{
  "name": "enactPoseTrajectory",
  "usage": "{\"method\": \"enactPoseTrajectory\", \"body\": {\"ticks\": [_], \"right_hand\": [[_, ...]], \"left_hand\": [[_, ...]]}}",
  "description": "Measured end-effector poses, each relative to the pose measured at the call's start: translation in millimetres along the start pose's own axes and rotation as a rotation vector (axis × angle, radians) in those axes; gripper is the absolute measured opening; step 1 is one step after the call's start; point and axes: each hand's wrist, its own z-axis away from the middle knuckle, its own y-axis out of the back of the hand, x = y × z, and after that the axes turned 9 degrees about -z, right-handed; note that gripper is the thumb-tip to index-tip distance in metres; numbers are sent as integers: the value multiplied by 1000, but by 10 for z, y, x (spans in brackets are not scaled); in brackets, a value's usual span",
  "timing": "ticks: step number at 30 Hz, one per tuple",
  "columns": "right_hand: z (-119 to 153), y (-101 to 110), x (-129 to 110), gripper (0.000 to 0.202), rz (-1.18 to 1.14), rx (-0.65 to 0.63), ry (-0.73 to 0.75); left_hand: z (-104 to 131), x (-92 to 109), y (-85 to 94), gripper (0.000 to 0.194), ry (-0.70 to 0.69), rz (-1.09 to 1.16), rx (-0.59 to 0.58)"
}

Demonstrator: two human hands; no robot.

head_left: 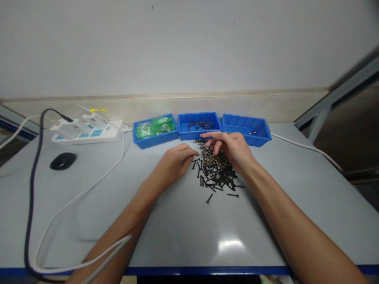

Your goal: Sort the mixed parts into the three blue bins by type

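Note:
A heap of dark screws [219,175], with shorter brassy screws [214,157] at its back, lies in the middle of the table. My left hand [177,161] rests at the heap's left edge, thumb and fingers pressed together; whatever is between them is too small to make out. Over the back of the heap hovers my right hand [233,149], its index finger stretched out and the others loosely bent and apart, with nothing visible in them. Behind it, a blue middle bin [198,136] holds several dark screws [201,126].
The left blue bin [155,141] contains green-and-clear packets [160,125]. In the right blue bin [239,122] lies one small screw [252,133]. A white power strip [114,136], a black mouse [63,161] and a white cable [79,197] occupy the left side.

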Motion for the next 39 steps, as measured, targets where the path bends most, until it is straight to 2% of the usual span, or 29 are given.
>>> {"method": "enactPoseTrajectory", "body": {"ticks": [3,7,9,12,16,18,21,24,27,29,31,33,39], "right_hand": [[-6,35,26,44,103,-7,15],[-16,45,25,44,184,56,61],[-13,34,4,36,214,50,62],[5,17,-23,24,251,-72,11],[37,16,-11,20,190,-229,-113],[45,24,1,20,117,-271,-168],[41,33,2,22,53,-265,-210],[28,30,-2,23,71,-179,-201],[17,8,7,20,42,-41,-96],[14,-12,21,28,-36,8,-16],[14,-27,38,42,-94,14,31],[15,-35,53,47,-103,6,47],[32,-43,40,38,-73,-26,48]], "left_hand": [[-22,24,22,20,17,22,89],[-53,70,65,21,46,98,165],[-64,88,86,23,87,166,186],[-69,92,99,23,144,247,197],[-65,73,88,29,189,316,205],[-64,71,85,30,195,329,208],[-66,73,98,28,194,301,212],[-56,62,114,23,166,221,142],[-31,28,101,19,86,75,8],[-13,3,73,18,41,-2,-65],[-1,-16,42,15,22,-33,-107],[3,-27,21,11,24,-48,-134],[-12,-21,25,11,91,-53,-171]]}}
